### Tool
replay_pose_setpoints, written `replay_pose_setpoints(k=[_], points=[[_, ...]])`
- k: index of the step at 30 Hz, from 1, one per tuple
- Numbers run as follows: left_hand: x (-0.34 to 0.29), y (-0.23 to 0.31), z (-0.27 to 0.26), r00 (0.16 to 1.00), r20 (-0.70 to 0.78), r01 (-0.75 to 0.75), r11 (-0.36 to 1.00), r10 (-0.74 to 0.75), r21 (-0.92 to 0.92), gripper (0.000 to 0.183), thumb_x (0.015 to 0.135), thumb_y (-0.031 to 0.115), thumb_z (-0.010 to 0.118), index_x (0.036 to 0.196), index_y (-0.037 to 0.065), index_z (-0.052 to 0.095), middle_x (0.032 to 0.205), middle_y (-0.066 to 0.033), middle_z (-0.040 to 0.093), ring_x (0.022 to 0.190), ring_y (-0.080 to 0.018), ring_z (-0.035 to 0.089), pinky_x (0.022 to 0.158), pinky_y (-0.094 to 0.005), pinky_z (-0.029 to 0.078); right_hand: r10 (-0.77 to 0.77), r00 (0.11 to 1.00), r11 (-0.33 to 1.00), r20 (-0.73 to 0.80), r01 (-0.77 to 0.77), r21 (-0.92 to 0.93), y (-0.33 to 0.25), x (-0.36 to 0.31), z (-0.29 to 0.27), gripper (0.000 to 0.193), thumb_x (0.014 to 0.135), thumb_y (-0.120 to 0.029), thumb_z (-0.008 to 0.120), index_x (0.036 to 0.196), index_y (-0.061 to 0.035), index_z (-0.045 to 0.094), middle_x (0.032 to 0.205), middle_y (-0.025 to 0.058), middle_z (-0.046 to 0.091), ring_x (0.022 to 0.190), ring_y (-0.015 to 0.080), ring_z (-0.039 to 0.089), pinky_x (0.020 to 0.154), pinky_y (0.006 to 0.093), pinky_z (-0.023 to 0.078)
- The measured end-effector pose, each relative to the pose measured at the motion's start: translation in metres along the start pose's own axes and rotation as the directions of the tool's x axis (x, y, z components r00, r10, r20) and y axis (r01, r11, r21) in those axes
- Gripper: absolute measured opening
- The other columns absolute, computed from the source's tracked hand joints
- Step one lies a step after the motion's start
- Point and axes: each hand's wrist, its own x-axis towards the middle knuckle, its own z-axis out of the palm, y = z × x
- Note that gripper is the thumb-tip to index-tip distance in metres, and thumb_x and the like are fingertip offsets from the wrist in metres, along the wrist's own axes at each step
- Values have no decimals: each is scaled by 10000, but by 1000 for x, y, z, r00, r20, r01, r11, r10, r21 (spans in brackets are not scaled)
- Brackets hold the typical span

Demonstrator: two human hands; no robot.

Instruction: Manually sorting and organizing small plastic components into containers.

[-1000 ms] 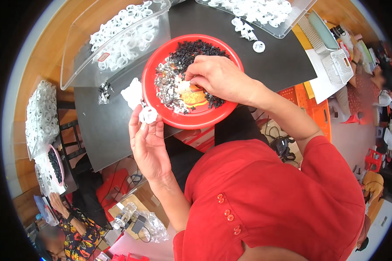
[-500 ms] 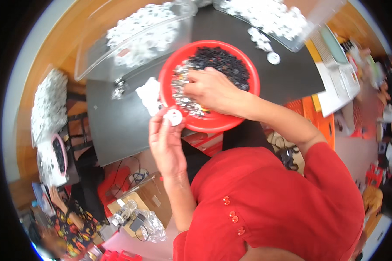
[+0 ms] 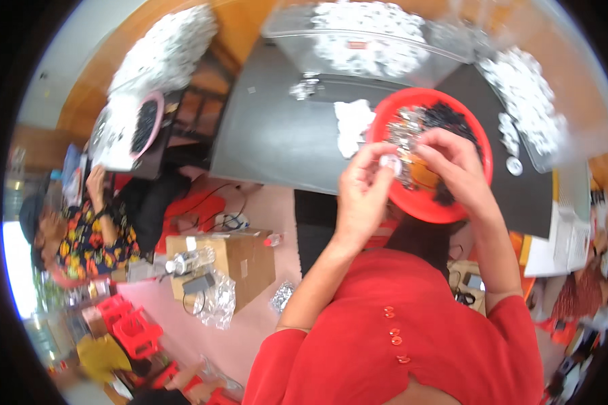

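Note:
My left hand (image 3: 363, 196) pinches a small white round plastic piece (image 3: 390, 163) between thumb and fingers, at the left rim of a red basin (image 3: 430, 213). Above the basin, close to that piece, my right hand (image 3: 461, 169) has thumb and forefinger pressed together. Whatever may be between them is too small to make out. Inside the basin, small silver metal parts (image 3: 404, 129) lie on the left and small black parts (image 3: 446, 116) on the right. Something orange-yellow (image 3: 422, 174) shows low in the basin, between my hands.
On the dark table (image 3: 277, 128) are a white crumpled-looking item (image 3: 353, 127), a little heap of metal parts (image 3: 307, 86) and clear bins of white pieces (image 3: 368, 40). A single white disc (image 3: 514, 166) lies right of the basin. A co-worker (image 3: 91, 233) sits at left; a cardboard box (image 3: 253, 266) stands below.
My right hand has lifted from the metal parts and come close to the white piece in my left hand. The view has swung left, so the basin appears farther right.

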Motion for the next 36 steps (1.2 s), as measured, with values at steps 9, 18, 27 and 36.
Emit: replay_pose_setpoints(k=[9,18,27,36], points=[[7,8,14,995,-39,89,994,-86,67,166,932,71,580,1081,4,613,965,-22,636,863,-61,574,751,-215,470,84,994,945,70,-102,311,3,0,-1,160,929,-164,610,991,-17,625,852,-21,600,770,24,538,639,200,444],[7,-2,9,997,-59,-31,973,45,228,146,914,91,629,1039,16,637,894,-9,634,781,-35,547,675,-198,452,-464,883,501,-68,199,-842,-3,-14,2,68,835,-106,605,847,-44,579,828,89,606,766,298,600,701,424,441],[6,1,14,1000,-21,17,961,-12,277,188,925,104,618,1074,-10,622,987,-34,643,890,-65,580,783,-216,470,-88,992,978,-91,69,-196,-14,-17,-2,139,850,-156,607,858,-19,629,823,127,644,738,325,635,660,421,491],[7,-7,13,986,-36,-138,929,160,344,226,912,98,626,1121,16,655,974,-27,643,801,-54,559,724,-215,464,-27,999,973,-33,18,-229,1,-13,-9,203,856,-199,633,879,1,661,741,117,665,694,206,652,640,333,500]])
